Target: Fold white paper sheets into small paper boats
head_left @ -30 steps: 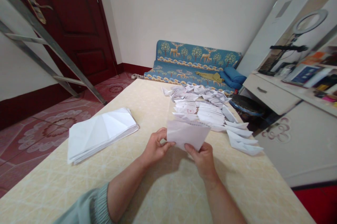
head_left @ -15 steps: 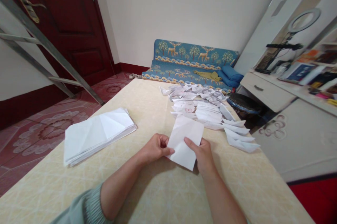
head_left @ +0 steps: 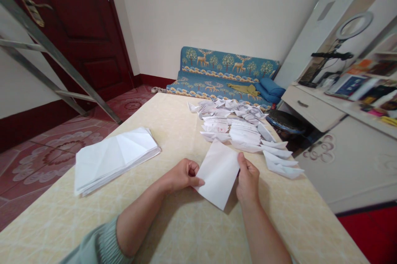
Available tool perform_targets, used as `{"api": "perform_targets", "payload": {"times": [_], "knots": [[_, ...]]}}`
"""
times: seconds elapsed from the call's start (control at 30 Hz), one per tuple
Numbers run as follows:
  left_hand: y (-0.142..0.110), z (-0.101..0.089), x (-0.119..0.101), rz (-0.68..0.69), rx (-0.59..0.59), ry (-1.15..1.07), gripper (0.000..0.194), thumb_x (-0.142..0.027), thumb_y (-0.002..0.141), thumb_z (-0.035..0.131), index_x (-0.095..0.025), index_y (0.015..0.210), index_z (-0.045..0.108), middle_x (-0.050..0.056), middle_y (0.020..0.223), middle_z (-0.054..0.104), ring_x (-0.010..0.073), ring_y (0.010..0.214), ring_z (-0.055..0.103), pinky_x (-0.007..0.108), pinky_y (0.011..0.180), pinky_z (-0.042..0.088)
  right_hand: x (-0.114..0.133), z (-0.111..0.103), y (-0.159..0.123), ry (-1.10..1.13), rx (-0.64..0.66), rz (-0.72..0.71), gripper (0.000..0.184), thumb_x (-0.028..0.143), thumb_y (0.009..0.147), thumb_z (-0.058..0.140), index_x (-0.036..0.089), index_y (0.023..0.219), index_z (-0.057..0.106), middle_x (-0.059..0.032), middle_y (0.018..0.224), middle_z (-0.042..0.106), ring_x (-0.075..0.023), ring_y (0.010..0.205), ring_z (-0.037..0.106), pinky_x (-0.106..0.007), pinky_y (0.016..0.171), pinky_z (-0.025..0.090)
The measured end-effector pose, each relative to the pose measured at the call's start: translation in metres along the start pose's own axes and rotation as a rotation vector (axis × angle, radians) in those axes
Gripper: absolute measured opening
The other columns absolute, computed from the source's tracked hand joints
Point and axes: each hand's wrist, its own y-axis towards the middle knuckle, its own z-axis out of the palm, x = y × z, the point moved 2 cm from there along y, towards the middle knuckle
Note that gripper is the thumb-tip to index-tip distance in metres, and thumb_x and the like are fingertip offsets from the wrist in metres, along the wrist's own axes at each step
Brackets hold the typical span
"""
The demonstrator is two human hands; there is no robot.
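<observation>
A folded sheet of white paper (head_left: 217, 175) is held between my two hands above the near middle of the table. My left hand (head_left: 183, 175) pinches its lower left edge, thumb on top. At the upper right edge, my right hand (head_left: 247, 175) grips the paper with the thumb along the side; its other fingers are partly hidden behind. Beyond the sheet lie several folded paper boats (head_left: 245, 133), lined up in rows. A stack of white paper (head_left: 116, 158) with crease marks rests to the left of my hands.
The table (head_left: 173, 131) has a pale yellow patterned cover. A blue sofa (head_left: 217, 73) stands past its far edge. A metal ladder (head_left: 68, 65) leans at the left, by a dark red door. On the right are a round stool (head_left: 285, 121) and a white cabinet (head_left: 356, 160).
The paper has tilted from nearly upright to lying flatter, with its face toward me. My right thumb has slid from the middle of the sheet to its right edge.
</observation>
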Motion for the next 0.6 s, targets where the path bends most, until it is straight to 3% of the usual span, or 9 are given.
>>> {"api": "perform_targets", "payload": {"times": [0.13,0.27,0.4,0.6], "knots": [[0.001,0.001,0.000,0.004,-0.095,-0.059,0.034,-0.034,0.051,0.079,-0.011,0.055,0.055,0.000,0.052,0.059,0.0086,0.045,0.050,0.019,0.046,0.037,-0.003,0.007,-0.003,0.022,0.115,0.025,0.035,0.049,0.075,0.061,0.015,0.073,0.060,0.0012,0.061,0.058,-0.0117,0.053,0.049,-0.022,0.049,0.037],[0.003,0.004,-0.002,0.058,-0.324,-0.191,0.033,-0.035,0.051,0.080,-0.012,0.054,0.057,0.002,0.050,0.062,0.0083,0.043,0.051,0.019,0.045,0.036,-0.003,0.017,-0.011,-0.088,0.318,-0.007,0.032,0.046,0.076,0.061,0.014,0.072,0.061,0.0003,0.063,0.059,-0.0124,0.057,0.050,-0.021,0.050,0.039],[0.005,0.006,-0.003,0.110,-0.489,-0.313,0.032,-0.036,0.054,0.079,-0.012,0.056,0.059,0.001,0.049,0.061,0.0063,0.042,0.049,0.017,0.045,0.033,-0.005,0.028,-0.022,-0.125,0.416,0.072,0.032,0.045,0.072,0.065,0.013,0.079,0.064,-0.0016,0.063,0.062,-0.0125,0.052,0.053,-0.023,0.050,0.042],[0.005,0.014,-0.006,0.179,-0.498,-0.358,0.027,-0.035,0.060,0.076,-0.011,0.058,0.063,0.001,0.051,0.063,0.0059,0.044,0.048,0.017,0.046,0.033,-0.007,0.036,-0.028,-0.140,0.401,0.019,0.029,0.041,0.069,0.069,0.013,0.066,0.064,-0.0015,0.055,0.060,-0.0115,0.052,0.051,-0.022,0.052,0.040]]}}
